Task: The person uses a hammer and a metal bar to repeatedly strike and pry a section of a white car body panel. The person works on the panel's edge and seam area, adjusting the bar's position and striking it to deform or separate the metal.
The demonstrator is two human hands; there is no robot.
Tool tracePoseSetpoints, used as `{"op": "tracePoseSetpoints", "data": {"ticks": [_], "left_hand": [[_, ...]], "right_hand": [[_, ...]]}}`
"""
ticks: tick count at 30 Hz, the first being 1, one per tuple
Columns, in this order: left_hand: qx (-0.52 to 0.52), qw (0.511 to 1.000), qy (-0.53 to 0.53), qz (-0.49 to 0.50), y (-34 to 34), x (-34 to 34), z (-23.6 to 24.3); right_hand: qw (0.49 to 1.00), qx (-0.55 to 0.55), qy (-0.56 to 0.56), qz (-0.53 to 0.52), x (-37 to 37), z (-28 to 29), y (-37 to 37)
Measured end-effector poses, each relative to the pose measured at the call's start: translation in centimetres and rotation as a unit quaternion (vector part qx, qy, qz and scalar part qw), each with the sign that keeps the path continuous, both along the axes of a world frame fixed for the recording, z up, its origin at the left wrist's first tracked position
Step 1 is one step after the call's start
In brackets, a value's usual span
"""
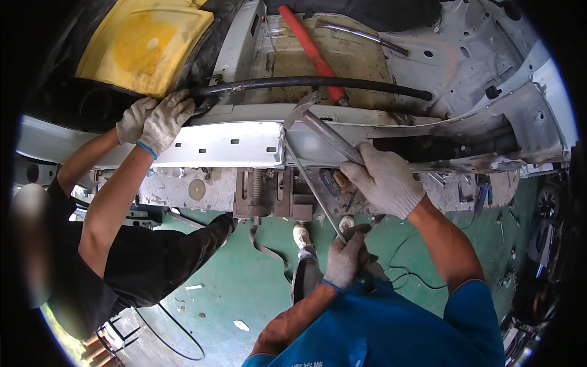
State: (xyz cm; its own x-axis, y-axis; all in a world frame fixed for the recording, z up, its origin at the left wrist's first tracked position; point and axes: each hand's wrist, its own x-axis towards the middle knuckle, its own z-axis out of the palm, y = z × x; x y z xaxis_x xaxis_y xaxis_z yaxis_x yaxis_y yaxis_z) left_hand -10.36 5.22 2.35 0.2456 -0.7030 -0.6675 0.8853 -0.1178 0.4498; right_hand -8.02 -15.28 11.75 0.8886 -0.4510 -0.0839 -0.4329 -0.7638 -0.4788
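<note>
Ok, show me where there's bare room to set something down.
Free: the pan between red bar, chrome bar and black bar; green floor between co-worker's leg and strap. Crowded: the white sill around hammer, rod and right hand.

Gloved left hand gripped a long metal rod, tip at a seam in the white sill. Gloved right hand held a hammer, head near that tip. Co-worker's gloved hands were at the left end of a dark bar.
</note>
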Motion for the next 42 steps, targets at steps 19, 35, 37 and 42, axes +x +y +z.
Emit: {"op": "tracePoseSetpoints", "data": {"ticks": [19,35,37,42], "left_hand": [[0.029,0.999,-0.027,-0.029,0.5,0.5,0.1],[0.02,0.998,-0.058,-0.003,-0.7,-0.4,-0.8],[0.014,0.998,-0.054,0.002,-0.7,-0.4,-1.0],[0.027,0.999,-0.046,0.002,-0.7,-0.6,-1.2]], "right_hand": [[1.0,-0.006,0.025,-0.003,-0.8,-1.5,-0.2],[0.99,-0.111,0.059,0.07,2.5,1.1,0.8],[0.992,-0.093,0.062,0.067,2.5,1.3,0.7],[0.991,-0.107,0.047,0.061,2.5,1.4,0.8]]}}
